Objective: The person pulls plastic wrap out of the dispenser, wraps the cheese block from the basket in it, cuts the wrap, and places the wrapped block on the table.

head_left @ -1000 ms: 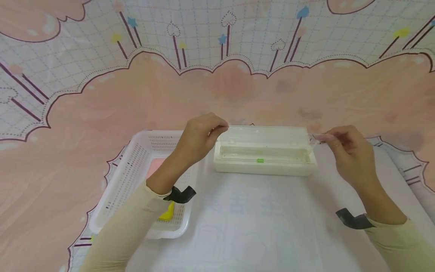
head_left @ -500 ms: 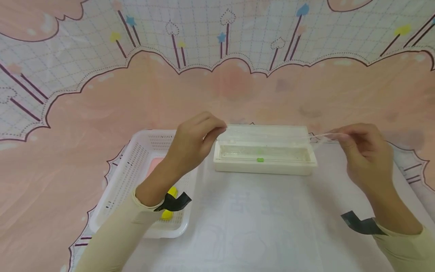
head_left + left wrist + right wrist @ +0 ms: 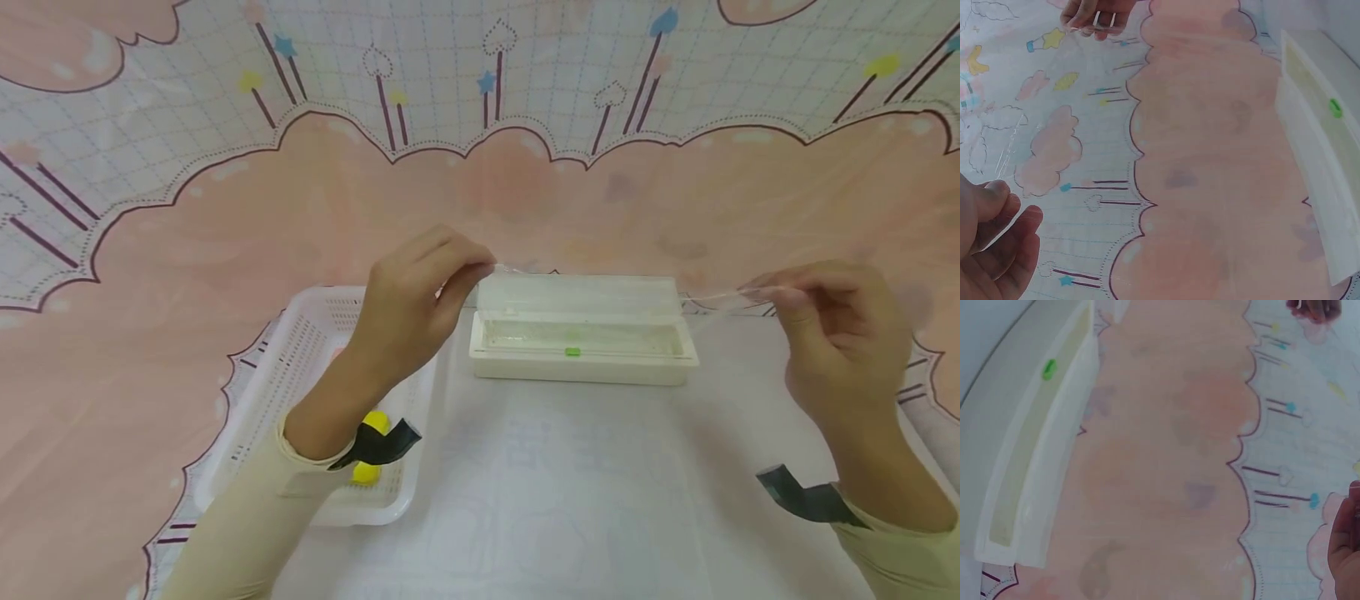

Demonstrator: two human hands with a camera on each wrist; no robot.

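Note:
Clear cling film point(image 3: 712, 297) stretches between the two hands, above and behind a white cling film dispenser point(image 3: 581, 369). Its left corner is pinched between thumb and fingertips of the left hand point(image 3: 412, 304), just past the dispenser's left end. Out beyond the right end, the right hand point(image 3: 847, 325) pinches the opposite corner. The dispenser's lid point(image 3: 577, 294) is tipped back, and a green slide cutter point(image 3: 573, 352) sits along its front rail. In the left wrist view, wrinkled film point(image 3: 1007, 153) shows at the left fingertips point(image 3: 997, 187).
A white perforated basket point(image 3: 393, 510) stands at the left, partly hidden under the left forearm, with yellow things point(image 3: 366, 474) inside. A white table surface point(image 3: 570, 483) lies in front of the dispenser. Behind hangs or lies a printed pink cloth point(image 3: 300, 217).
Both hands have moved apart, the left one leftward and slightly up, the right one to the right, still pinching the film. Dispenser and basket stay in place.

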